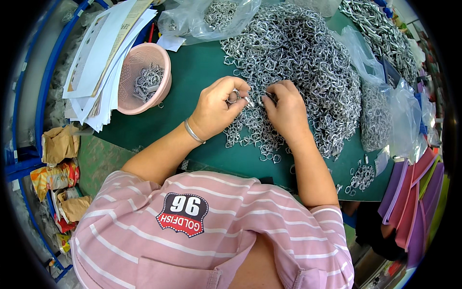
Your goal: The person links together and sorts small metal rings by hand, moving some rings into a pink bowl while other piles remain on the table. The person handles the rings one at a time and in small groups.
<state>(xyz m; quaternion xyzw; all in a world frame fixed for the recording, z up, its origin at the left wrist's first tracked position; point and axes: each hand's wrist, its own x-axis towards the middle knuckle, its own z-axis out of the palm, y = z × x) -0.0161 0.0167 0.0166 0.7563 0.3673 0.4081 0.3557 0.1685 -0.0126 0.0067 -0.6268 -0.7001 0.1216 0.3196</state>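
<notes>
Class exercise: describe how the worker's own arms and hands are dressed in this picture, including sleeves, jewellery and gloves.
Both forearms are bare, with no gloves on the left hand or right hand. A thin silver bangle circles the left wrist. Short sleeves of a pink shirt with white stripes end above the elbows.

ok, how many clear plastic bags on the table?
3 that I can tell apart: one bag at top centre holding metal rings, one right of the ring pile, one at the right edge. More may be hidden among the clutter there.
</notes>
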